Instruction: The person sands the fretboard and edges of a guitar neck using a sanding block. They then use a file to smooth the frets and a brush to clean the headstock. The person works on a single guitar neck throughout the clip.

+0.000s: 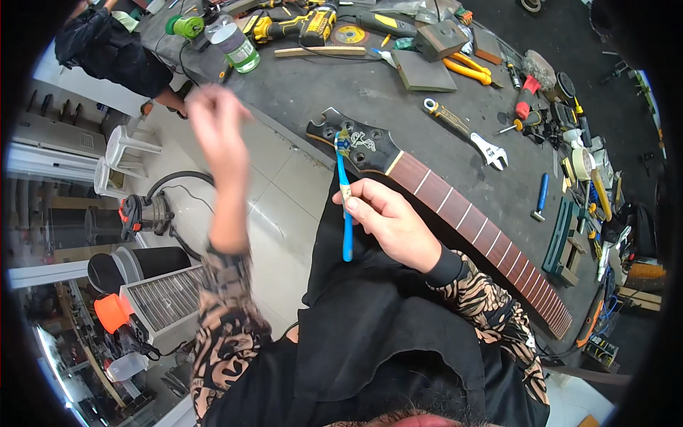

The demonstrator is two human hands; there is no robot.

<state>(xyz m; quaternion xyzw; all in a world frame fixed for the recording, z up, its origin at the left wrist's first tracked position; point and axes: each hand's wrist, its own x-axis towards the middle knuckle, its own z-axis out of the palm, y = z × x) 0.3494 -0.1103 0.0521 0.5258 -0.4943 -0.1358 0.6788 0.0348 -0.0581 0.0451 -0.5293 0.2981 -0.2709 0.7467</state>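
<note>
My right hand (391,219) pinches a blue toothbrush (347,238) by its handle, between thumb and fingers. The brush's bristle end lies over the black headstock (366,158) of a guitar neck. Several tuner holes and a pale inlay show on the headstock; no strings or tuners are on it. The neck's reddish-brown fretboard (473,220), with metal frets, runs diagonally down to the right along the bench edge nearest me. Raised off to the left, away from the bench, my left hand (219,132) is smeared by motion and its fingers are unclear.
On the dark workbench (299,85) lie an adjustable wrench (466,135), orange-handled pliers (469,71), a grey block (423,71), a yellow drill (306,27) and a bottle (235,46). Tools crowd the right side. A vacuum cleaner (148,213), white stools (128,149) and another person (114,53) are leftward.
</note>
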